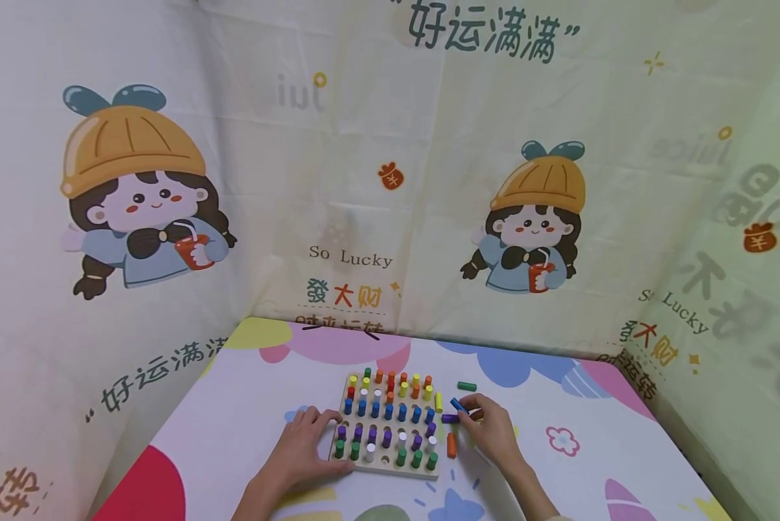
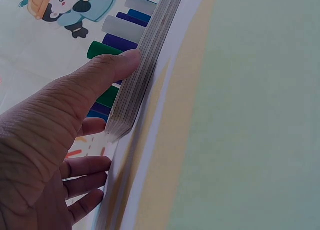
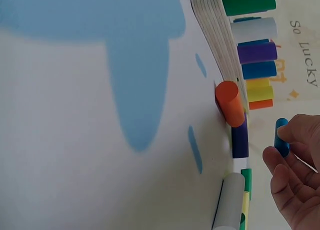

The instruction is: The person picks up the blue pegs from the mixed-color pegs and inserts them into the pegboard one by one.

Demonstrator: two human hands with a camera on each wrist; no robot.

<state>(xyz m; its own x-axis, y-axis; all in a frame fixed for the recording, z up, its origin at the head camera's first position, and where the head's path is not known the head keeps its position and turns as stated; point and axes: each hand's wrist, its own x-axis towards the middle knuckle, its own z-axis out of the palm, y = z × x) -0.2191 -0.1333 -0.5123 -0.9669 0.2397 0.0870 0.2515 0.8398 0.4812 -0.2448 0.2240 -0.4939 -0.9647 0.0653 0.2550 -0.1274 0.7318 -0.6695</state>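
Observation:
A wooden pegboard [image 1: 396, 469] holds rows of coloured pegs standing upright, with a bare hole visible in its front row. My left hand [image 1: 304, 447] holds the board's front left corner; its thumb presses the front edge and the index finger lies along the left side. The other left fingers [image 2: 86, 185] are apart from the board in the left wrist view. To the right of the board, my right hand [image 1: 490, 427] pinches a blue peg [image 1: 459, 407] between thumb and fingers. That blue peg [image 3: 282, 137] is tilted and raised above the table in the right wrist view.
Loose pegs lie right of the board: orange [image 1: 451, 445], purple [image 1: 451, 418] and green [image 1: 467, 386]. A yellow peg [image 1: 438, 402] is beside the board's right edge. A whitish peg [image 3: 229, 202] lies nearer the right wrist camera. Printed cloth [image 1: 429, 217] hangs behind the table.

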